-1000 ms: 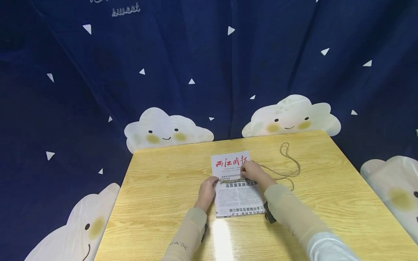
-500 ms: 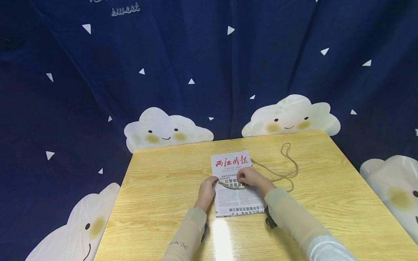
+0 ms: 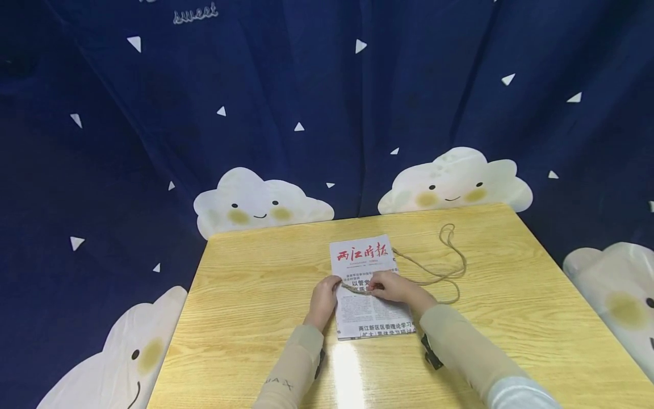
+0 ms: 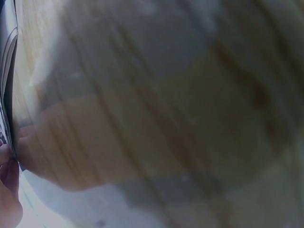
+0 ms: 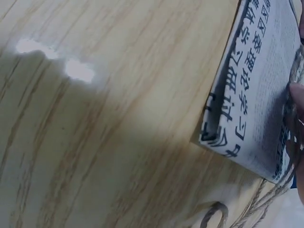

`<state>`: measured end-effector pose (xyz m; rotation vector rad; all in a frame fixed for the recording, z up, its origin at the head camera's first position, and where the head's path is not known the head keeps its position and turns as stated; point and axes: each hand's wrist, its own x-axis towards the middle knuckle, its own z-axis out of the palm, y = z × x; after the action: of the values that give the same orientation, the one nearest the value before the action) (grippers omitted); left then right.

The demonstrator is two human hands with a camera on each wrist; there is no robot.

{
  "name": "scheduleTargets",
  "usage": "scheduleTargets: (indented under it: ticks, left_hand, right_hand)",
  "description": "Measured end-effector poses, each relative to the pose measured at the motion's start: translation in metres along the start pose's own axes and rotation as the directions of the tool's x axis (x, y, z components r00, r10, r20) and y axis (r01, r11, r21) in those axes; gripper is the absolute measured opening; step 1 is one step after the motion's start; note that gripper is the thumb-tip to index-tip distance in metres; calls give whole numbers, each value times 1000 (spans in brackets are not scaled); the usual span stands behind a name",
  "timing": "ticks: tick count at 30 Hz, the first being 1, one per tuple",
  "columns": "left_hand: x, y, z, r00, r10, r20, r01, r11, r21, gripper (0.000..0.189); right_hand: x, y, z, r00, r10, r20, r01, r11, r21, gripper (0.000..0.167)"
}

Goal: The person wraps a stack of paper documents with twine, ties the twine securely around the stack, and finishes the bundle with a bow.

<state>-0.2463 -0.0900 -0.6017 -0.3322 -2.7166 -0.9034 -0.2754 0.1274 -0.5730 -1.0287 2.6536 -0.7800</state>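
Observation:
A folded newspaper (image 3: 357,315) with a red title lies flat on the table. Brown twine (image 3: 353,289) crosses its middle from the left edge to my right hand. My left hand (image 3: 322,300) pinches the newspaper's left edge where the twine starts; in the left wrist view its fingers (image 4: 8,197) meet at the paper's edge. Over the newspaper, my right hand (image 3: 395,287) holds the twine between curled fingers. The right wrist view shows several strands of twine (image 5: 266,202) running off the newspaper (image 5: 256,90) beside a fingertip (image 5: 297,95).
The loose twine (image 3: 462,262) lies in a looped trail on the table to the right of the newspaper. Beneath is a wooden table (image 3: 255,284). A dark blue curtain (image 3: 286,68) with white clouds hangs behind it.
My right hand has moved slightly left and toward me, bringing the twine lower across the newspaper. The loose strands on the right have shifted slightly. My left hand has stayed put.

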Motion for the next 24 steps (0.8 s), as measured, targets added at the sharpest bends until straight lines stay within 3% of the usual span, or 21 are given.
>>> scheduleTargets:
  ticks: [8, 16, 24]
  left_hand:
    - [0, 1, -1, 1000, -18, 2, 18, 1000, -14, 17]
    - [-2, 4, -3, 999, -35, 10, 35, 999, -9, 18]
    - [-2, 5, -5, 999, -35, 1, 35, 999, -30, 18]
  right_hand:
    - [-1, 3, 5, 999, 40, -36, -36, 994, 100, 6]
    - [-1, 0, 12, 992, 118, -52, -118, 993, 15, 6]
    - [-3, -5, 12, 995, 97, -26, -97, 995, -1, 8]
